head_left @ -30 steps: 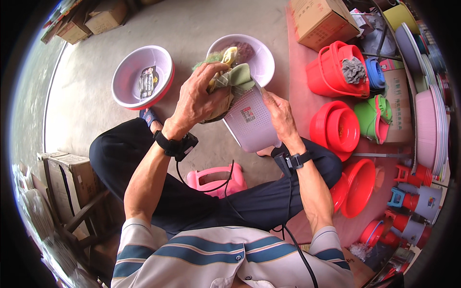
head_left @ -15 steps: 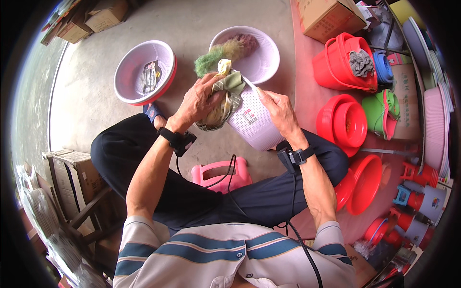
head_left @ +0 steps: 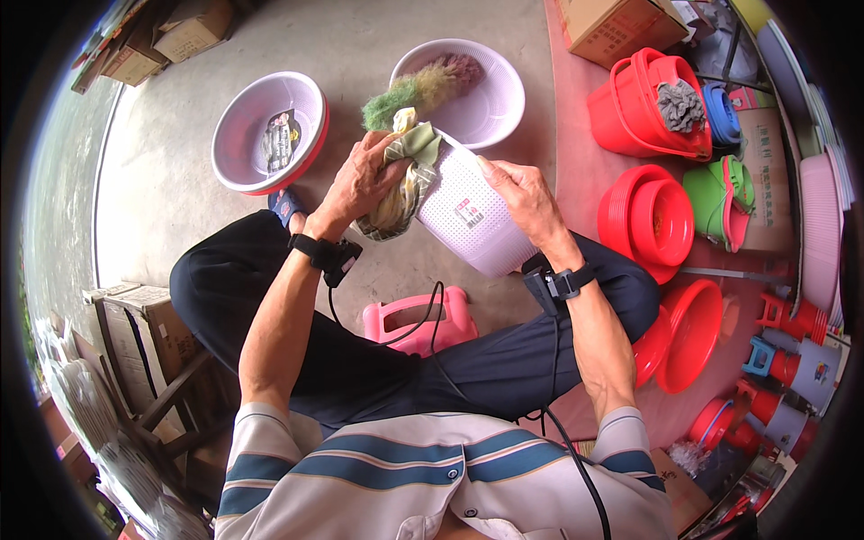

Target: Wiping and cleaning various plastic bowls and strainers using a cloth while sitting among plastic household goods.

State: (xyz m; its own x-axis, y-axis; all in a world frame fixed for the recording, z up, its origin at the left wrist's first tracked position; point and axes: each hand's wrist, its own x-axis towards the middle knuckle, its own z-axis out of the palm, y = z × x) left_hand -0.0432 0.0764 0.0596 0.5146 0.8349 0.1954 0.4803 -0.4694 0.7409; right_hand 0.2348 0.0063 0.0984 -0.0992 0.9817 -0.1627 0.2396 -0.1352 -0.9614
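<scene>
Lilac basket (head_left: 477,216); left fingers (head_left: 371,151) curled round checked cloth (head_left: 397,205); right fingers (head_left: 501,178) pinching basket's edge

Basket (head_left: 490,238): pale lilac plastic, densely perforated, centre of frame. Held off the floor and tilted, outer wall facing the camera; small printed label (head_left: 469,212) attached to that wall. Cloth (head_left: 411,191): olive green and yellowish, patterned in part, crumpled, just left of centre, touching the basket's upper-left edge.

Pale lilac basket (head_left: 477,241); olive cloth (head_left: 396,205), partly plaid; green, yellowish, maroon duster (head_left: 423,87); pale shirt (head_left: 382,486), blue-striped
</scene>
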